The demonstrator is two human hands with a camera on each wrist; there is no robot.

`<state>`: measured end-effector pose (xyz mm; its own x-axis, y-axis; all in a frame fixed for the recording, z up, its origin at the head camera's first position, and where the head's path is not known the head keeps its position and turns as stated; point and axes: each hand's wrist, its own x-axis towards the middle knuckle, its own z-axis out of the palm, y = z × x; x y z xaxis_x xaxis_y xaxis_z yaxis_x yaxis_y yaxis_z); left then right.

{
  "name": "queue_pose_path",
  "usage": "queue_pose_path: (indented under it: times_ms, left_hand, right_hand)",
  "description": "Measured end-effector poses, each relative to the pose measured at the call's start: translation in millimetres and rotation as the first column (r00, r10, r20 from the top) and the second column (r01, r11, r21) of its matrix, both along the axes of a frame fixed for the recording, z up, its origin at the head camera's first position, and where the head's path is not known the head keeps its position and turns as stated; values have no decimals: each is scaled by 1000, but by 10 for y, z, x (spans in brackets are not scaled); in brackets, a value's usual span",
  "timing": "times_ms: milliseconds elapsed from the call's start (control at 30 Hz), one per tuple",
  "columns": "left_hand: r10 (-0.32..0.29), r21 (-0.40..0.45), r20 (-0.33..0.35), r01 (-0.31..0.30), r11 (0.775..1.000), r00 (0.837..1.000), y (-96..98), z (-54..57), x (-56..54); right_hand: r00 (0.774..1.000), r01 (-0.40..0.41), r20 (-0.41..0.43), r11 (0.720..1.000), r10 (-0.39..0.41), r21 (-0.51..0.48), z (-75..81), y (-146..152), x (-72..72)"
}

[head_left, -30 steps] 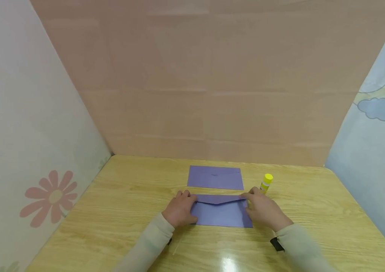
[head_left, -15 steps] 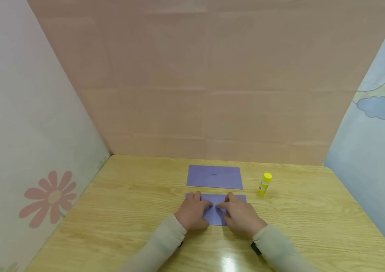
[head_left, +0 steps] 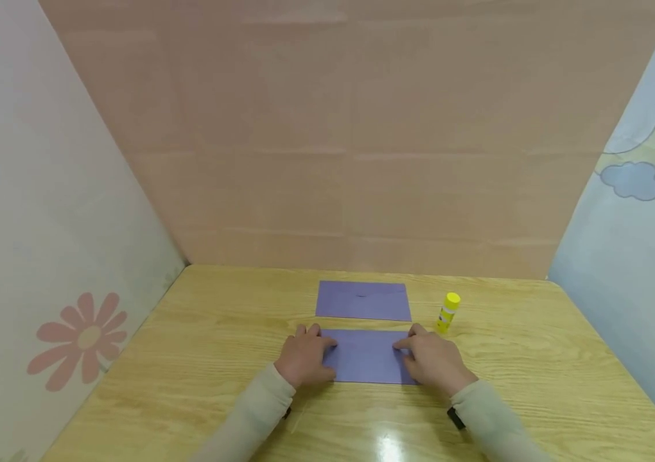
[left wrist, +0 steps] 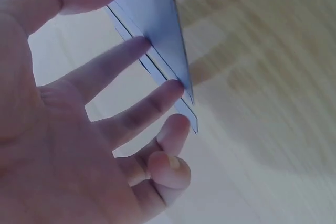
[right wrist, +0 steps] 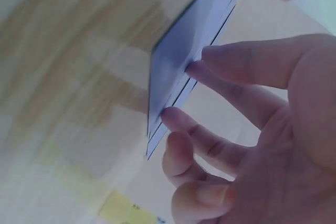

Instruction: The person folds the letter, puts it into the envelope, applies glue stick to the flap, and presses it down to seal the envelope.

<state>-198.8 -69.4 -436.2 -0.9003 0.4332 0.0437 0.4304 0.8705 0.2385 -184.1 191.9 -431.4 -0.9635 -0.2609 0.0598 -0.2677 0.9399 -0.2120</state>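
Note:
A purple envelope (head_left: 365,356) lies flat on the table, its flap folded down. At its left end my left hand (head_left: 307,356) rests, and in the left wrist view the extended index and middle fingertips touch the envelope (left wrist: 157,14). My right hand (head_left: 434,359) is at the right end; two of its fingertips touch the envelope (right wrist: 181,51) in the right wrist view. Ring and little fingers of both hands are bent, holding nothing. A second purple envelope (head_left: 363,300) lies just behind. Right of it a yellow glue stick (head_left: 448,312) stands upright.
The wood-grain table (head_left: 235,321) is bounded by a brown paper-covered back wall (head_left: 362,160). Pale walls (head_left: 73,192) with printed drawings stand on the left and right. Part of the yellow glue stick (right wrist: 126,208) shows low in the right wrist view.
The raised flap of the near envelope has come down flat. Both hands met at its middle half a second ago, and have since slid apart to its ends.

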Motion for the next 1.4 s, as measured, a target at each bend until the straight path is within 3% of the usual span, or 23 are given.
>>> queue_pose_path:
  times_ms: [267, 367, 533, 667, 867, 1100, 1400]
  left_hand:
    - [-111, 32, 48, 110, 993, 993, 311, -66, 92]
    - [-87, 27, 27, 87, 996, 996, 353, -99, 101]
    - [21, 33, -10, -20, 999, 1000, 144, -133, 41]
    - [53, 55, -15, -52, 997, 998, -60, -110, 16]
    - [42, 73, -15, -41, 996, 999, -120, -55, 19]
    - [62, 98, 2, -62, 993, 998, -90, -54, 4]
    - [2, 144, 21, -5, 990, 1000, -163, -88, -95]
  right_hand:
    - [992, -126, -5, 991, 126, -48, -129, -350, 19]
    - [993, -120, 5, 991, 121, -57, -115, -402, 12]
    - [998, -56, 19, 997, 57, -43, -58, -256, 2]
    - [999, -13, 30, 999, 15, -40, -40, -58, 0]
    - [999, 37, 38, 999, -36, -22, -25, 138, -30]
    - [1000, 9, 8, 1000, -9, 3, -31, 137, -31]
    - [1000, -8, -15, 1000, 8, 17, -19, 90, -7]
